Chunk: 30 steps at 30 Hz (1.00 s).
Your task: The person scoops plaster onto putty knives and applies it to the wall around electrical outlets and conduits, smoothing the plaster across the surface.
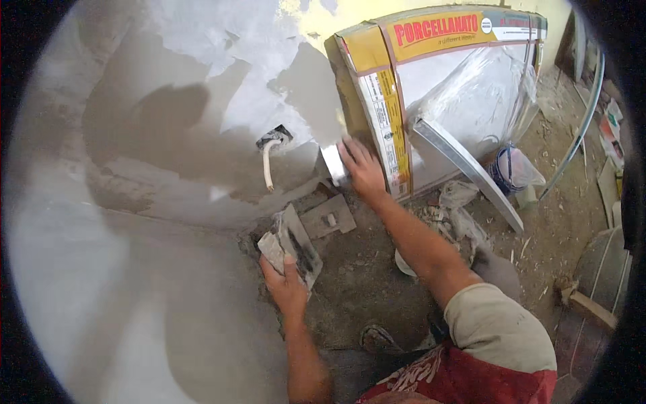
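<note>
My right hand (365,174) is closed on a putty knife (334,163), whose wide, shiny metal blade lies against the wall (306,87) beside the tile carton. Its handle is hidden under my fingers. Lower and to the left, my left hand (287,289) grips a plaster-smeared float (300,248) by its block-like, grey-crusted handle. The float's flat plate is tilted, its face streaked with dark and pale filler. Left of the putty knife, a pale cable (267,165) hangs from a dark wall box (274,137). The wall carries patches of wet-looking grey and whitish coat.
A large strapped tile carton (387,128) leans on the wall at the right, with a metal profile (468,172) propped against it. Behind the profile stands a round tub (513,170) in plastic. A flat grey piece (328,217) and crumpled plastic (464,225) lie on the dirty floor.
</note>
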{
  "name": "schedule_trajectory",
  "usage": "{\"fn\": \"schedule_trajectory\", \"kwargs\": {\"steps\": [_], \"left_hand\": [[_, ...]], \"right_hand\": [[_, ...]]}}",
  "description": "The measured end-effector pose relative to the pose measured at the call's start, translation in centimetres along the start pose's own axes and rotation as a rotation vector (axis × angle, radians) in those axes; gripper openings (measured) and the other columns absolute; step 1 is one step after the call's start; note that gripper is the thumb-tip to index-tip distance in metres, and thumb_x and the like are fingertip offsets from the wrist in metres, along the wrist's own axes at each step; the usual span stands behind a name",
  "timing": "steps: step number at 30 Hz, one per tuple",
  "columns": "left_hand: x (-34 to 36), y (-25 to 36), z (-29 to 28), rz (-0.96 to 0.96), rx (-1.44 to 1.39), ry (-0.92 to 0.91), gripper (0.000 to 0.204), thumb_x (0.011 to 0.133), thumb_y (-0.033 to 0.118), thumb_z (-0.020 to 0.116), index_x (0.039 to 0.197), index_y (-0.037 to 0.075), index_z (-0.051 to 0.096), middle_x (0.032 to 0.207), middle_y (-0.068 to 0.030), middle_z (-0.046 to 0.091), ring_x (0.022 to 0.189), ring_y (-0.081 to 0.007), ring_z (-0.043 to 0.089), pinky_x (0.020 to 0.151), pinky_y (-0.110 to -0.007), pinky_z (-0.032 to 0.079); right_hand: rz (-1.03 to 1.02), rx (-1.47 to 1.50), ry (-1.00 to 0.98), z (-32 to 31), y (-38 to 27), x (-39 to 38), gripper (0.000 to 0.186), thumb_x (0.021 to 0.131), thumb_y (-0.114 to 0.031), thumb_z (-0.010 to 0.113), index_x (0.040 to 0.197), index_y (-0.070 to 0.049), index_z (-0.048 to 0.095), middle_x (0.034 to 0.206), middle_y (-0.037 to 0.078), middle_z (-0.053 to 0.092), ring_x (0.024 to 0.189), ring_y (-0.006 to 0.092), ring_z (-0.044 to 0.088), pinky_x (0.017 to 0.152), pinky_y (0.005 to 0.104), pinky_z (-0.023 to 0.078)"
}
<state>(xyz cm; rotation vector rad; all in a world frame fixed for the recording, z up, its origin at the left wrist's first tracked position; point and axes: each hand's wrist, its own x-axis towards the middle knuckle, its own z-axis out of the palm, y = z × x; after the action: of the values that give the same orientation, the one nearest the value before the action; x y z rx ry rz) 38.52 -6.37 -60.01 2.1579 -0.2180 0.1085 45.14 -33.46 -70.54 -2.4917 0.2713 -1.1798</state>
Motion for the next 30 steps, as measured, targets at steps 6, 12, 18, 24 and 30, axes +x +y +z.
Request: {"fn": "schedule_trajectory", "kwargs": {"steps": [6,12,18,24,30], "left_hand": [[-0.1,-0.2,-0.2,0.058,-0.062,0.028,0.057,0.092,0.035,0.053,0.133,-0.002,0.036,0.122,-0.0197,0.05,0.111,-0.0312,0.05,0.095,-0.039,0.037],[-0.4,0.1,-0.4,0.019,0.029,0.072,0.057,0.093,0.036,0.051,0.133,-0.002,0.036,0.12,-0.02,0.052,0.109,-0.0319,0.051,0.094,-0.039,0.038],[0.1,0.4,0.4,0.043,-0.073,0.046,0.057,0.093,0.038,0.052,0.131,-0.002,0.038,0.119,-0.0199,0.053,0.109,-0.0319,0.051,0.093,-0.039,0.038],[0.4,-0.3,0.3,0.023,-0.133,0.012,0.053,0.093,0.033,0.051,0.13,-0.003,0.038,0.118,-0.0197,0.053,0.109,-0.0318,0.052,0.093,-0.04,0.038],[0.1,-1.2,0.8,0.067,-0.007,0.076,0.051,0.092,0.03,0.053,0.13,-0.002,0.039,0.118,-0.0187,0.052,0.107,-0.0303,0.051,0.093,-0.039,0.037]], "right_hand": [[-0.012,0.182,0.267,-1.9,-5.1,3.5,0.053,0.076,0.002,0.051,0.129,0.003,0.045,0.132,0.023,0.046,0.121,0.0383,0.045,0.101,0.0442,0.034],[-0.007,0.236,0.61,-8.9,-12.1,19.4,0.062,0.07,0.006,0.057,0.13,0.007,0.04,0.132,0.028,0.041,0.121,0.044,0.04,0.101,0.0458,0.032],[-0.031,-0.013,0.471,-2.5,-11.6,15.7,0.045,0.083,-0.006,0.047,0.128,-0.001,0.046,0.133,0.018,0.042,0.128,0.0345,0.038,0.103,0.0502,0.031],[-0.24,0.028,0.459,-8.8,-11.1,14.8,0.047,0.083,-0.01,0.048,0.13,-0.004,0.045,0.132,0.014,0.046,0.128,0.031,0.039,0.104,0.0486,0.031],[-0.295,-0.25,0.455,-11.5,-8.8,21.3,0.05,0.08,-0.011,0.049,0.13,-0.008,0.046,0.135,0.009,0.045,0.124,0.0278,0.043,0.102,0.046,0.032]]}}
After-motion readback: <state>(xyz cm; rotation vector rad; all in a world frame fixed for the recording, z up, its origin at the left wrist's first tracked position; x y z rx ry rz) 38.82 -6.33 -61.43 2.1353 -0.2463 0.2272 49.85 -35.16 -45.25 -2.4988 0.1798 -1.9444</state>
